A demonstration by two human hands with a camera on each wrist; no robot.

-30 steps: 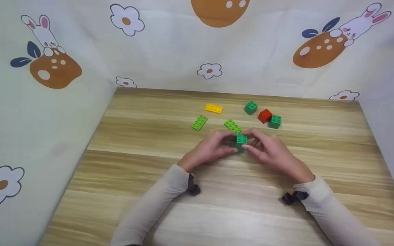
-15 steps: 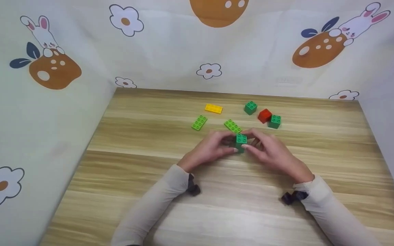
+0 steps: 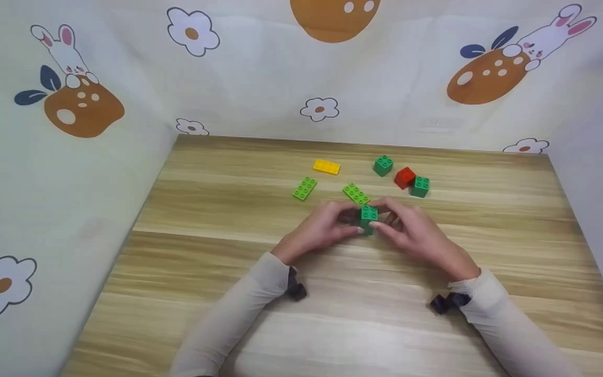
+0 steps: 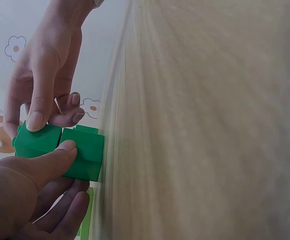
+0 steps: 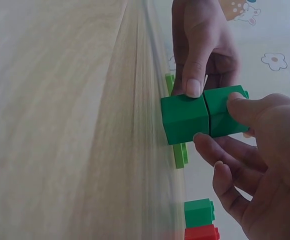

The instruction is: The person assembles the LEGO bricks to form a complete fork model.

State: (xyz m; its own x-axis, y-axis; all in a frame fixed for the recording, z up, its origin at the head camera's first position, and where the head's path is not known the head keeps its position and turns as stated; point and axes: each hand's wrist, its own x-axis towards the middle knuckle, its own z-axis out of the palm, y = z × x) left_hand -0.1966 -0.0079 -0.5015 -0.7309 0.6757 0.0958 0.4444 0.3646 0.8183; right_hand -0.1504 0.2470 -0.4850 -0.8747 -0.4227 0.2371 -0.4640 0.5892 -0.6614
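Two green building blocks, one on top of the other, stand between the hands at the middle of the table. Of these, the upper green block (image 3: 369,213) shows its studs. My right hand (image 3: 415,229) pinches it, the thumb on its near side. My left hand (image 3: 323,225) grips the lower green block (image 5: 185,120) between thumb and fingers. A thin seam runs between the blocks in the right wrist view. The lower block is at the tabletop; whether it touches the surface, I cannot tell. Just behind the hands lies a light green plate block (image 3: 356,193).
A second light green plate block (image 3: 305,188) and a yellow plate block (image 3: 327,167) lie behind the left hand. Toward the back right are a green block (image 3: 383,165), a red block (image 3: 405,178) and another green block (image 3: 420,187) beside the red one. A patterned cloth wall (image 3: 259,78) bounds the wooden table (image 3: 218,209).
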